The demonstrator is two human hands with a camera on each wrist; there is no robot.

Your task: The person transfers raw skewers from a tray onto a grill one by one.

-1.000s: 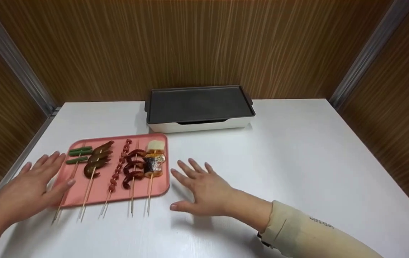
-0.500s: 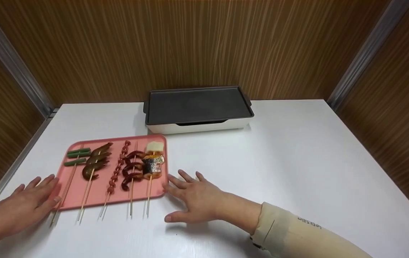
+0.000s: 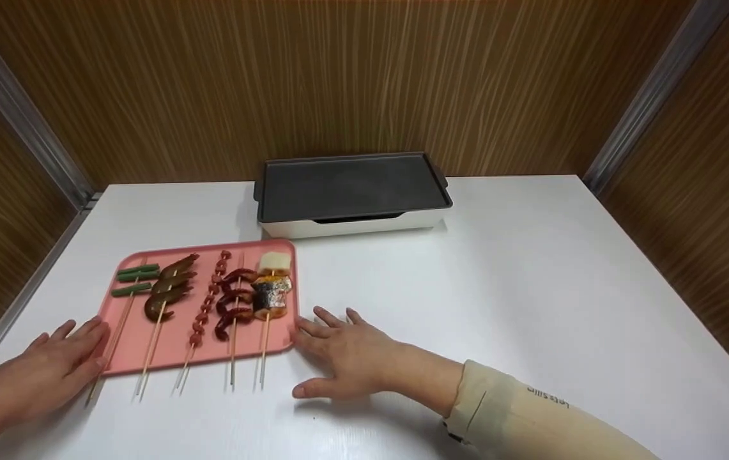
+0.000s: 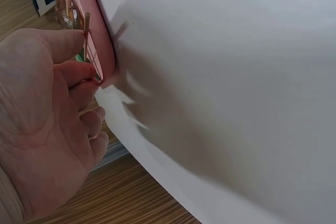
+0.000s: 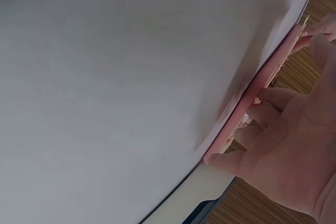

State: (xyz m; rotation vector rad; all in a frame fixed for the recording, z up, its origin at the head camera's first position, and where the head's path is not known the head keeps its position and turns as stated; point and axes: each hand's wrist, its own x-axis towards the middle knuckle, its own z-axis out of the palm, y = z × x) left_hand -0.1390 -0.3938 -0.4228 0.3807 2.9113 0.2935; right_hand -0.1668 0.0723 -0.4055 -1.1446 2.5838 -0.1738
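A pink tray (image 3: 211, 361) lies on the white table with several food skewers across it. From left to right these are a green vegetable skewer (image 3: 131, 290), a brown shrimp-like skewer (image 3: 169, 291), a thin skewer of small red pieces (image 3: 205, 306), a dark red curled-piece skewer (image 3: 236, 297) and a skewer with white and silvery pieces (image 3: 271, 297). My left hand (image 3: 51, 370) is at the tray's lower left edge, fingertips at the rim. On the opposite side, my right hand (image 3: 345, 354) touches the lower right edge with spread, nearly straight fingers.
Behind the tray stands a griddle (image 3: 354, 185) with a flat dark plate on a white base. Wood-patterned panels (image 3: 364, 83) enclose the table (image 3: 517, 287) at the back and sides. The skewer sticks jut past the tray's front edge.
Both hands have come down and closer to the tray, the left lower and the right leftward, until their fingertips reach its sides. The tray stays almost in place.
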